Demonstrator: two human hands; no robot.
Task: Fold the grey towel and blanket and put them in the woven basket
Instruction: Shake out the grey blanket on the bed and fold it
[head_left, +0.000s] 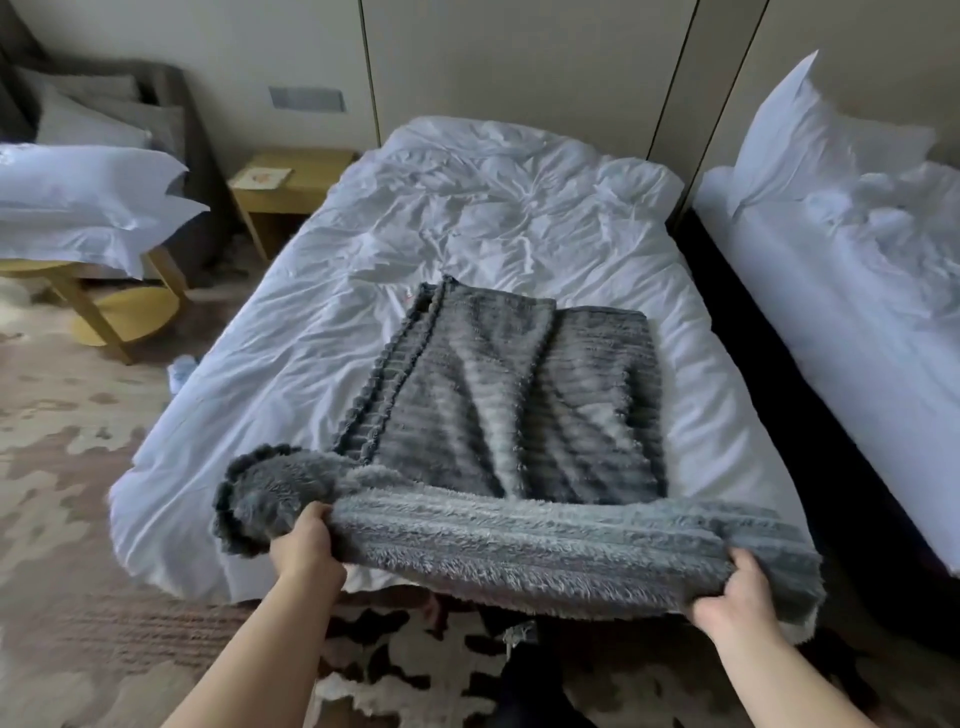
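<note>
White bed (322, 332), grey blanket (519, 395) spread, both hands (306, 545) gripping near edge

Hotel-type bedroom — two single beds with crumpled white duvets (493, 218) side by side, upright white pillow (810, 140), small pale wooden bedside table (291, 192), patterned beige-brown carpet (67, 441) — tall panelled wall behind.

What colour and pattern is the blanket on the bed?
Grey blanket, fluffy with ribbed stripes; head view.

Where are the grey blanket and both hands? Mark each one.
grey blanket (519, 395), head view, flat ribbed middle.
left hand (304, 543), head view, back of the hand.
right hand (737, 605), head view, back of the hand.
</note>
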